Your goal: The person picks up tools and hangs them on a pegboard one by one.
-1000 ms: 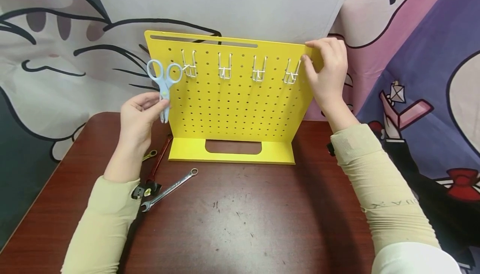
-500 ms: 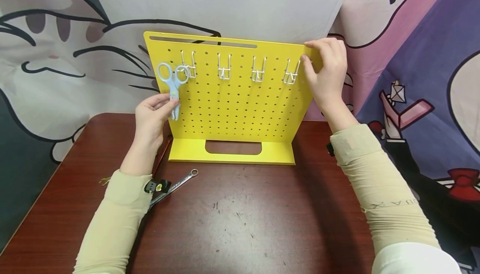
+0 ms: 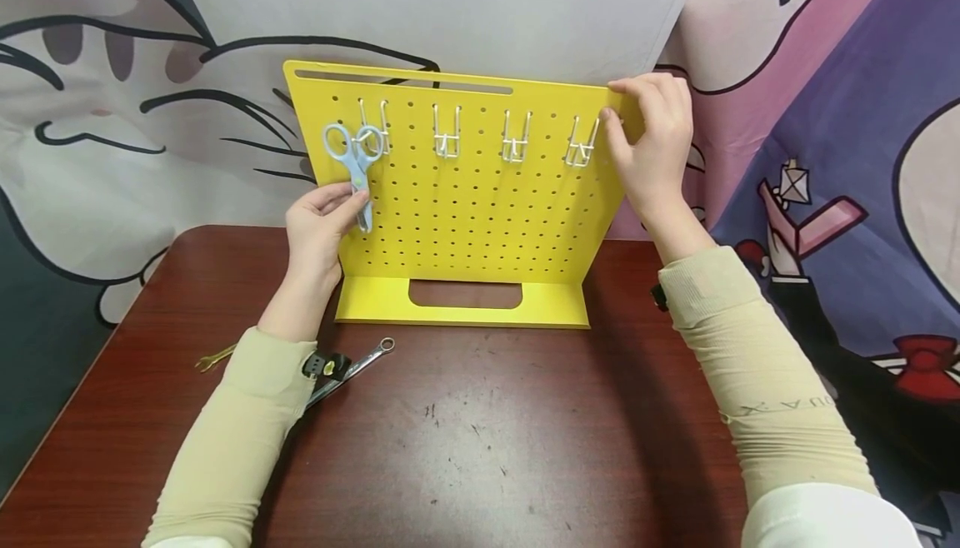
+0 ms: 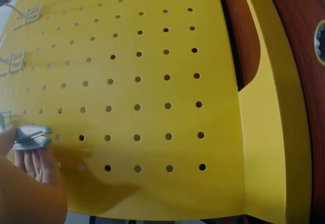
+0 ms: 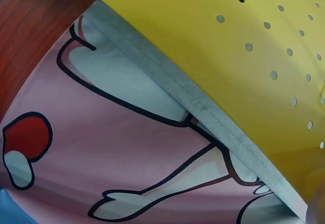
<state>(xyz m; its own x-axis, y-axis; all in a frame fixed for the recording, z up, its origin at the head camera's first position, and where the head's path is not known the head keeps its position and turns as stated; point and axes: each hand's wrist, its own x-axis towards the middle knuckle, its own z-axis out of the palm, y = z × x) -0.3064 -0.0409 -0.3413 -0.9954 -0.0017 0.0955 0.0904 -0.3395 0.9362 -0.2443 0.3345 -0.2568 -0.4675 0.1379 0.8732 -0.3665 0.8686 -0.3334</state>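
My left hand [image 3: 315, 227] pinches light-blue scissors [image 3: 359, 171] by the blades, finger loops upward. Behind them stands a yellow pegboard [image 3: 465, 231]. The right loop overlaps the leftmost white wire hook [image 3: 386, 119]; whether the prong passes through it I cannot tell. In the left wrist view the blade tips of the scissors [image 4: 33, 142] show between thumb and fingers, close to the board. At the board's upper right corner, my right hand [image 3: 660, 140] grips the edge, thumb in front; some fingertips are hidden behind it. The right wrist view shows mostly the board [image 5: 223, 56] and cloth.
More white wire hooks, such as the second hook [image 3: 447, 146] and the rightmost hook [image 3: 580, 155], line the board's upper part. A silver wrench [image 3: 360, 365] lies partly under my left forearm on the brown table [image 3: 480, 448]. A yellowish wrench end [image 3: 213, 358] shows further left.
My left hand has carried the scissors rightward, from beside the board's left edge to over the leftmost hook. The left forearm now covers the red tool. My right hand stays at the corner.
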